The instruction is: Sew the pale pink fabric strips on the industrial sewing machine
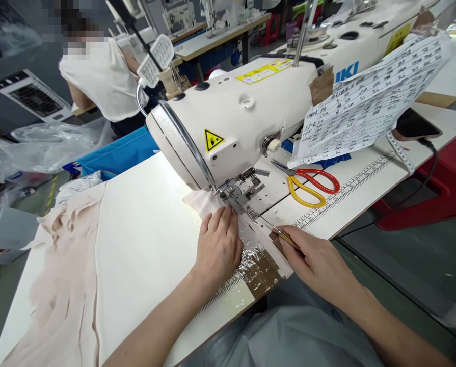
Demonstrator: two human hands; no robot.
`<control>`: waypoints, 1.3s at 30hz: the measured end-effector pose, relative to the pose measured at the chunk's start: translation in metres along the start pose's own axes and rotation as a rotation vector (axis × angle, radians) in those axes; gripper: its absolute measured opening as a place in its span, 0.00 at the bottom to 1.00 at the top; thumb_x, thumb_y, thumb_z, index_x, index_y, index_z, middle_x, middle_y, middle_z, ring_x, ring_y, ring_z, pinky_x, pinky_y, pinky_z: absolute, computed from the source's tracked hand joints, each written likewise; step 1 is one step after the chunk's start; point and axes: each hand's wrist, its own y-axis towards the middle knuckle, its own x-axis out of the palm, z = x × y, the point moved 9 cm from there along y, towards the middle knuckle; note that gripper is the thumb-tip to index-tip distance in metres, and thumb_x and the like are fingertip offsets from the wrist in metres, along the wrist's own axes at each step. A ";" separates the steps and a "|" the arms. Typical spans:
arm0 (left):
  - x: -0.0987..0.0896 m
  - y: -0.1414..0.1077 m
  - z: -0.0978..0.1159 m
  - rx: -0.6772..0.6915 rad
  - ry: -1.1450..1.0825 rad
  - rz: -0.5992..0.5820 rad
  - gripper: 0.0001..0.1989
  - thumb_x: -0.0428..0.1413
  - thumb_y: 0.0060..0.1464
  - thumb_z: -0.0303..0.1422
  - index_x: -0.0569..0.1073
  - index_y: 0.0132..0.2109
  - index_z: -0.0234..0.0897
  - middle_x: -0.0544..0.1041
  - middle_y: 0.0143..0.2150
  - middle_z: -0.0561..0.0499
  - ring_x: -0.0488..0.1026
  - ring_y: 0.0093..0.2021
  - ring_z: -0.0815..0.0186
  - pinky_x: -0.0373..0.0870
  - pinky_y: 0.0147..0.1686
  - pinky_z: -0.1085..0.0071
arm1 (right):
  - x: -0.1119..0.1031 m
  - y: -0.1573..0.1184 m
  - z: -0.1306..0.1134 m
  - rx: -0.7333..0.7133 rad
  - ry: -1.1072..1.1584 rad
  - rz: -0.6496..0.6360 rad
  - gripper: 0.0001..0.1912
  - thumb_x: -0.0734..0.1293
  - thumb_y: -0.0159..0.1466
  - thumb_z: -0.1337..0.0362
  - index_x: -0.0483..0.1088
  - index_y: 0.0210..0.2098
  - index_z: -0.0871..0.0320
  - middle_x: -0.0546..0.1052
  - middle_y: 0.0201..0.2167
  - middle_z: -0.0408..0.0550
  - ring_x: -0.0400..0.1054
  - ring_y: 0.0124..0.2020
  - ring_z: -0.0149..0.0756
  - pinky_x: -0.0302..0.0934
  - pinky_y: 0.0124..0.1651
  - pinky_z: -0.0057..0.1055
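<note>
My left hand (220,242) lies palm down on the table beside the sewing machine's needle area, fingertips on a pale pink piece of fabric (202,202). Its fingers are extended and rest lightly bent on the cloth, with the thumb mostly hidden. In my right hand (307,257) is an awl (287,238) with a thin metal shaft and a brownish handle, its shaft pointing at the presser foot. A pale fabric strip (268,243) runs from the foot toward the table's front edge, between my hands. Above them stands the white sewing machine (228,117); its needle is hard to make out.
Scissors (312,187) with red and yellow handles lie right of the needle area. A handwritten sheet (373,102) hangs by the machine, near a phone (419,124). Stacked pink fabric (65,275) covers the table's left side. Another person (101,76) is at the back left.
</note>
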 end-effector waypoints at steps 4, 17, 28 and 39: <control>-0.003 -0.001 0.001 0.014 -0.007 0.025 0.22 0.46 0.61 0.30 0.69 0.59 0.23 0.70 0.60 0.35 0.65 0.60 0.50 0.63 0.59 0.53 | 0.001 -0.001 0.002 -0.004 -0.011 0.004 0.12 0.54 0.71 0.64 0.68 0.44 0.59 0.79 0.31 0.46 0.74 0.28 0.37 0.65 0.28 0.30; -0.007 -0.001 0.003 0.010 -0.056 0.066 0.20 0.45 0.64 0.32 0.69 0.57 0.26 0.71 0.59 0.36 0.66 0.60 0.51 0.64 0.58 0.53 | -0.001 -0.003 0.000 -0.025 -0.025 0.053 0.12 0.54 0.71 0.64 0.68 0.45 0.59 0.80 0.34 0.48 0.76 0.30 0.38 0.68 0.30 0.30; -0.006 -0.002 0.005 0.024 -0.054 0.070 0.21 0.44 0.64 0.32 0.68 0.58 0.24 0.71 0.58 0.35 0.65 0.60 0.51 0.64 0.59 0.54 | 0.000 -0.008 0.007 -0.009 0.013 0.077 0.12 0.56 0.71 0.63 0.67 0.48 0.59 0.81 0.36 0.49 0.76 0.31 0.38 0.68 0.31 0.30; 0.002 0.004 -0.007 -0.012 -0.040 0.054 0.21 0.43 0.66 0.33 0.68 0.58 0.23 0.69 0.59 0.35 0.64 0.60 0.51 0.65 0.59 0.54 | -0.001 -0.001 -0.003 0.083 0.233 0.058 0.16 0.57 0.71 0.63 0.60 0.57 0.57 0.74 0.28 0.41 0.67 0.22 0.29 0.61 0.25 0.24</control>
